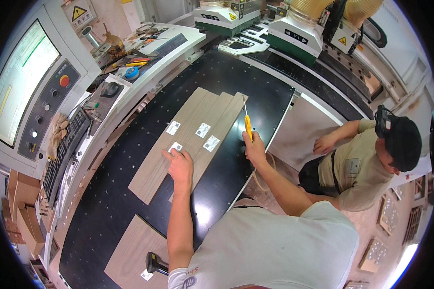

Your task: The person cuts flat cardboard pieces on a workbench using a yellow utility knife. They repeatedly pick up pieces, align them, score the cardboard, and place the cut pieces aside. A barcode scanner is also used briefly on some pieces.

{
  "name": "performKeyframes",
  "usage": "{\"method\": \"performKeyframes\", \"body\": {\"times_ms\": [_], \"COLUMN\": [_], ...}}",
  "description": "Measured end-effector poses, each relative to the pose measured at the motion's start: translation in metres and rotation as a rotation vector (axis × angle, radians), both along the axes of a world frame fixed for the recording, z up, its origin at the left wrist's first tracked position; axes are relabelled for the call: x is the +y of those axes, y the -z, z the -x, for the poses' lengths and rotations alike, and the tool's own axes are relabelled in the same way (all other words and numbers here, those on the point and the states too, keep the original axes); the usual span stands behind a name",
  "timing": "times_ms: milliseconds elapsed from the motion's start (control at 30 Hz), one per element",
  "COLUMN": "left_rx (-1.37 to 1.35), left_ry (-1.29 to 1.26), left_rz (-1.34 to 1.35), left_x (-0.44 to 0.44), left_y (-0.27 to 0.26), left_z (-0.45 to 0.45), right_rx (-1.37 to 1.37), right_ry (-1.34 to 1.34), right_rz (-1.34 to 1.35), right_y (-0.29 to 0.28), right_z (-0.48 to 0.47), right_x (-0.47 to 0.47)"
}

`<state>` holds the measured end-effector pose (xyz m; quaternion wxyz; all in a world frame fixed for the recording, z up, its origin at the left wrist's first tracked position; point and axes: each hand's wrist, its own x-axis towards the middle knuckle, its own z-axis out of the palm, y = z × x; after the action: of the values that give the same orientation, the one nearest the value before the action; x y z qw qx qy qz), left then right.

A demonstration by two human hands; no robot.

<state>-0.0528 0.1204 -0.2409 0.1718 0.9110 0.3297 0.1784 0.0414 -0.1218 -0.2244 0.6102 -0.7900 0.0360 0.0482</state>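
Note:
My left hand (180,165) rests on narrow wood-grain boards (188,119) that lie side by side on a black machine bed (130,155). Its fingertips touch a white printed label (175,146), and the fingers are spread. Other labels (203,130) are on the neighbouring boards. In my right hand (255,150) is a yellow-handled tool (248,126) with a thin metal shaft, its tip near the boards' far right corner. Closer to me lies a wider wood-grain board (133,249) with a label, and a black handheld scanner (155,263) is over it.
A co-worker (361,162) stands at the right, beyond the bed edge. Machine heads (293,39) with hoses span the far end. On the left are a control screen (21,79), a keyboard (67,151), a glove (56,133), a mouse (111,89) and a blue tape measure (132,73).

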Motion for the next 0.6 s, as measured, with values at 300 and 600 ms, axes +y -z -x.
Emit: {"method": "performKeyframes", "body": {"times_ms": [300, 600], "left_rx": [0.020, 0.014], "left_ry": [0.002, 0.004], "left_rz": [0.011, 0.017], "left_x": [0.0001, 0.0008], "left_y": [-0.0019, -0.0015], "left_z": [-0.0004, -0.0002], "right_rx": [-0.001, -0.004], "right_ry": [-0.007, -0.014], "right_rz": [-0.013, -0.006], "right_y": [0.0014, -0.0003], "right_z": [-0.0008, -0.0002], "right_x": [0.0008, 0.0006]}}
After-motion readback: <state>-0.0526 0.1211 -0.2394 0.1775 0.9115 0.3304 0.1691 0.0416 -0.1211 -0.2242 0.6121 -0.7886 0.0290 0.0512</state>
